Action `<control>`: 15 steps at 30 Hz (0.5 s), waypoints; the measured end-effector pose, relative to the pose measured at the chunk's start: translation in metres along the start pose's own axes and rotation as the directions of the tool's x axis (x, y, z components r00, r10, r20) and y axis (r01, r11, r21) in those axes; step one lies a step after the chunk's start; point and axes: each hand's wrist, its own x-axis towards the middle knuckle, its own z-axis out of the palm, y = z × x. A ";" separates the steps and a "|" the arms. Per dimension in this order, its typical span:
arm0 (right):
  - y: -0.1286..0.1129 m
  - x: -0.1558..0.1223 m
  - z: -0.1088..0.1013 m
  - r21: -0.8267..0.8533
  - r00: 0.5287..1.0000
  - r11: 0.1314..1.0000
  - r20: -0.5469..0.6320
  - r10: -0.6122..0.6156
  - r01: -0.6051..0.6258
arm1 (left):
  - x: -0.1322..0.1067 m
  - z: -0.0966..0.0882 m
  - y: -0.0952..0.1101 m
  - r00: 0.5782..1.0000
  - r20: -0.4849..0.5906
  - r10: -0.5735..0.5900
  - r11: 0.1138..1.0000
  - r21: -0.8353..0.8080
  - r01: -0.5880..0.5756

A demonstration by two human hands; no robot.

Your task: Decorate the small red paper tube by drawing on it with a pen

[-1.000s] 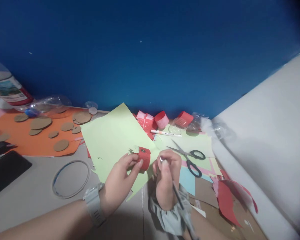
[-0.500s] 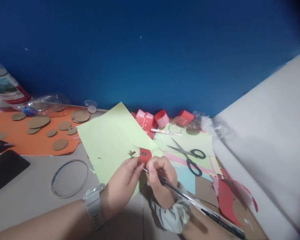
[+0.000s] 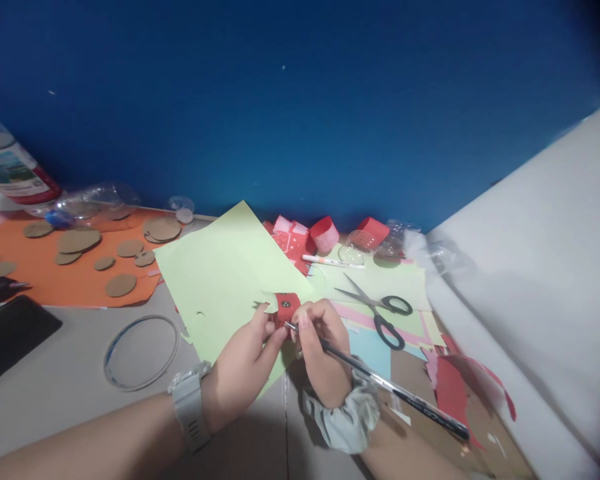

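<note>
Between my two hands is a small red paper piece [image 3: 287,305] with dark eye-like spots and a pale green strip at its left side. My left hand [image 3: 245,357] is closed, its thumb and fingers pinching the lower left of this piece. My right hand [image 3: 325,353] is closed around a black-and-clear ballpoint pen [image 3: 395,393], whose tip points left at the lower edge of the red paper, near my left thumb. The pen's far end slants down to the right over my wrist. Under the hands lies a large light green paper sheet [image 3: 220,267].
Scissors [image 3: 375,307] lie on coloured papers to the right, beside red paper scraps [image 3: 453,387]. Red paper rings [image 3: 324,235] and a marker [image 3: 333,261] sit behind. Leftward are a tape ring [image 3: 141,385], a phone [image 3: 17,337], and cardboard discs [image 3: 121,285] on orange paper [image 3: 87,283].
The red paper piece has shifted slightly left and up in my fingers. The pen has swung so its far end is higher and further left. Both hands keep their grip.
</note>
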 end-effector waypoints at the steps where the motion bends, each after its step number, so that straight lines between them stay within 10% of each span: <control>1: 0.001 0.000 0.000 0.005 1.000 1.000 -0.003 0.008 -0.008 | 0.000 0.000 0.000 1.000 -0.014 0.004 1.000 0.007 -0.004; 15: 0.004 0.003 -0.001 0.004 0.997 0.997 0.023 0.078 -0.078 | 0.001 0.000 -0.001 0.994 0.000 0.106 0.968 0.228 -0.104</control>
